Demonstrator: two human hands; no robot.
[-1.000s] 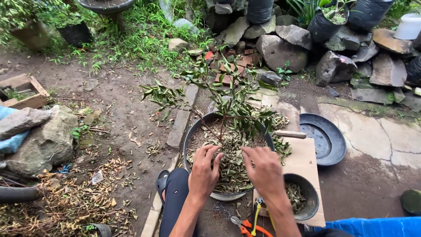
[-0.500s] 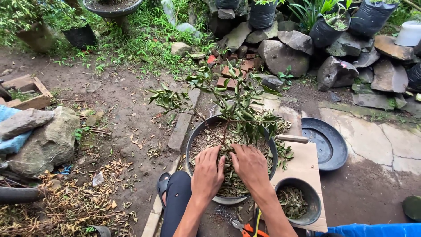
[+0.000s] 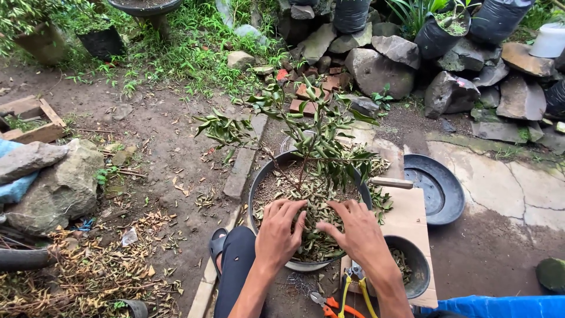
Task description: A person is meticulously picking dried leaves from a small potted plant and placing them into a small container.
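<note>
A round black pot [image 3: 262, 178] sits in front of me, filled with soil and cut leaf litter. A small leafy plant [image 3: 312, 138] rises from its middle on a thin stem. My left hand [image 3: 279, 231] lies palm down on the litter at the pot's near side, fingers spread. My right hand [image 3: 353, 228] rests beside it on the litter, fingers pointing toward the stem. Neither hand holds anything that I can see.
A smaller black pot [image 3: 419, 268] with clippings stands on a wooden board [image 3: 409, 215] at right, an empty black saucer [image 3: 440, 187] beyond it. Yellow and orange cutters [image 3: 347, 294] lie near my knee. Rocks [image 3: 376, 68], potted plants and a boulder [image 3: 59, 182] ring the dirt ground.
Both hands have slid forward over the litter toward the plant's stem, the right hand coming in from the right. The view has tilted slightly down.
</note>
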